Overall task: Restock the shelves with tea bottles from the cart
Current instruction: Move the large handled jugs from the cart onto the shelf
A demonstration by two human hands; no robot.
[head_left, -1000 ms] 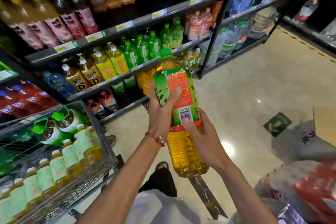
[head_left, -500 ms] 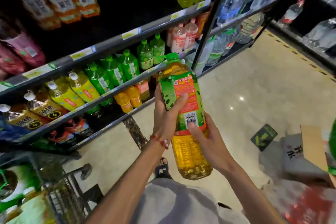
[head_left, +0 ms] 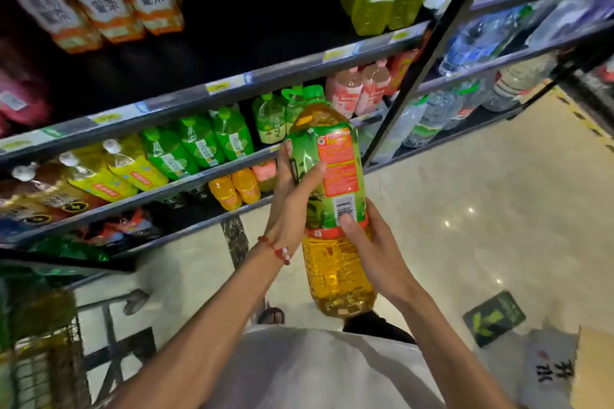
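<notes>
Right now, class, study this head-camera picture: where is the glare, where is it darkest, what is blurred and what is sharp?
Head view: glare spots on the glossy floor; head view: darkest in the recess above the upper shelf rail; head view: the cart at lower left is smeared; head view: sharpest is the tea bottle, held by the left hand and right hand.

Cart point(head_left: 50, 359): blurred, cut off by the left and bottom edges.
Left hand point(head_left: 292, 206): most fingers hidden behind the tea bottle point(head_left: 335, 262).
Right hand point(head_left: 375, 252): fingers hidden behind the bottle too.
Price tags point(head_left: 219, 87): print too blurred to read.
Cardboard box point(head_left: 594, 372): cut by the right edge.
</notes>
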